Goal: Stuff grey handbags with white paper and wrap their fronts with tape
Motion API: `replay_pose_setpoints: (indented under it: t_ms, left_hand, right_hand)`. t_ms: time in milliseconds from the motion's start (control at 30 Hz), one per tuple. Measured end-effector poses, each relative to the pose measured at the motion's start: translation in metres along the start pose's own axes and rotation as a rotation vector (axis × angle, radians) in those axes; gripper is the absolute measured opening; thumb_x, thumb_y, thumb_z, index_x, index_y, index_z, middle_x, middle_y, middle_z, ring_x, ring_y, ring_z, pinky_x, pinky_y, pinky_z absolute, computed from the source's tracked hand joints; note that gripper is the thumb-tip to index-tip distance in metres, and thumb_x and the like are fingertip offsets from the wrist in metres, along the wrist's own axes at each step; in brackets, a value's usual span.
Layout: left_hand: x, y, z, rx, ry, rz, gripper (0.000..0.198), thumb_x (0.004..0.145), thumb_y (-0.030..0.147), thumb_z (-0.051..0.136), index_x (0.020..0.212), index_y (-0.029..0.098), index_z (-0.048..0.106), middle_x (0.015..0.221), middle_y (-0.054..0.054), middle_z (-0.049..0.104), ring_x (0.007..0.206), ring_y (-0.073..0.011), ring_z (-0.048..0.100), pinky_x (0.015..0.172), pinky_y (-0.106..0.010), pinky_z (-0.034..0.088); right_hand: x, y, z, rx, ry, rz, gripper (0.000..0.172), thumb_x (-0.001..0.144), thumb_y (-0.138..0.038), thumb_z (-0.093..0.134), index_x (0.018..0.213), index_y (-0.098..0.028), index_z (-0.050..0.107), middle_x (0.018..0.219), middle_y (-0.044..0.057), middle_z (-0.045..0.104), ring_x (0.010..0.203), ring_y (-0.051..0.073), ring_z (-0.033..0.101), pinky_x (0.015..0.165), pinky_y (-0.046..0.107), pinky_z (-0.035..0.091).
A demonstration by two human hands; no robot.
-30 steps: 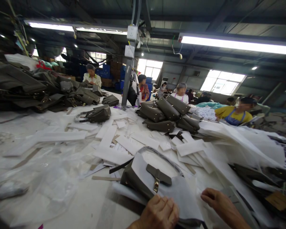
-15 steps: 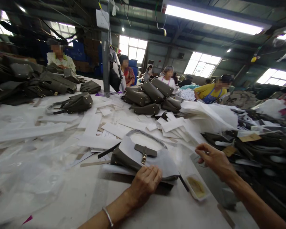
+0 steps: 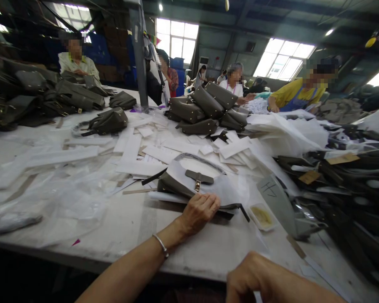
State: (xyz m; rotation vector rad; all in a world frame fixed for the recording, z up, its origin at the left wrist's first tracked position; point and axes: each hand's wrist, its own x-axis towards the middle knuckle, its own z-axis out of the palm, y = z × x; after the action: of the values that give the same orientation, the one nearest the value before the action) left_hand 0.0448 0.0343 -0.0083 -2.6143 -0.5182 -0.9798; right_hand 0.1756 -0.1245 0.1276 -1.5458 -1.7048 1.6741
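Note:
A dark grey-brown handbag (image 3: 173, 183) lies on the white table, its front covered with pale wrapping and its handle wrapped. A flap with a metal clasp (image 3: 198, 184) shows on top. My left hand (image 3: 200, 210) is closed on the bag's near edge, just below the clasp. At the table's front edge, my right hand (image 3: 248, 275) has its fingers curled downward; a small pale thing shows beneath it, too unclear to name. Right of the bag sits a small white tray (image 3: 262, 217) with yellowish contents.
White padding strips (image 3: 142, 168) and clear plastic (image 3: 78, 206) cover the table (image 3: 120, 235). Bags are piled at the back (image 3: 205, 107), left (image 3: 25, 94) and right (image 3: 350, 202). A grey marked container (image 3: 279, 206) stands at right. Several people work beyond a metal post (image 3: 140, 63).
My right hand has moved from beside the grey container down to the table's front edge. My left hand stays on the bag. The view has tilted downward.

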Motion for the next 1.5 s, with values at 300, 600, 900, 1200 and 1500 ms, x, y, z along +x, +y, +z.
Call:
replay_pose_setpoints:
  t_ms: [300,600,900,1200,1500]
  left_hand:
    - [-0.003,0.001,0.003,-0.009,-0.019,-0.014,0.026,0.101,0.012,0.034,0.114,0.008,0.057,0.103,-0.011,0.068,0.096,-0.0193,0.064,0.084,-0.033,0.049]
    - [0.002,0.000,-0.001,0.020,0.042,-0.038,0.032,0.100,0.011,0.038,0.127,0.004,0.052,0.110,-0.014,0.069,0.100,-0.0187,0.064,0.084,-0.033,0.048]
    - [-0.001,0.001,0.008,-0.019,0.168,-0.027,0.022,0.100,0.019,0.047,0.117,0.020,0.059,0.110,-0.007,0.070,0.095,-0.0187,0.066,0.079,-0.032,0.048]
    - [0.004,0.002,0.004,-0.027,0.160,-0.074,0.032,0.099,0.008,0.031,0.111,0.002,0.060,0.102,-0.015,0.070,0.097,-0.0200,0.066,0.083,-0.034,0.050]
    - [0.003,0.004,0.009,-0.003,0.168,-0.055,0.024,0.097,0.008,0.041,0.101,0.007,0.065,0.103,-0.013,0.071,0.098,-0.0194,0.066,0.082,-0.033,0.051]
  right_hand:
    - [0.076,-0.012,-0.109,0.069,0.372,-0.136,0.040,0.067,-0.051,0.078,0.072,-0.016,0.061,0.051,-0.003,0.056,0.045,0.008,0.049,0.041,0.018,0.033]
    - [0.123,0.032,-0.176,-0.400,0.647,-0.036,0.029,0.071,-0.046,0.071,0.069,-0.019,0.062,0.055,-0.003,0.060,0.054,0.012,0.057,0.050,0.022,0.039]
    - [0.143,0.048,-0.178,-0.366,0.621,0.040,0.032,0.070,-0.049,0.068,0.070,-0.021,0.052,0.054,-0.005,0.054,0.051,0.012,0.056,0.044,0.021,0.036]
    - [0.158,0.060,-0.192,-0.651,0.761,0.095,0.031,0.068,-0.038,0.074,0.064,-0.021,0.048,0.055,-0.006,0.052,0.054,0.011,0.049,0.050,0.023,0.031]
    - [0.122,0.036,-0.269,-1.102,1.108,0.194,0.023,0.091,-0.013,0.046,0.102,-0.017,0.066,0.107,0.015,0.064,0.084,0.023,0.060,0.063,0.031,0.031]
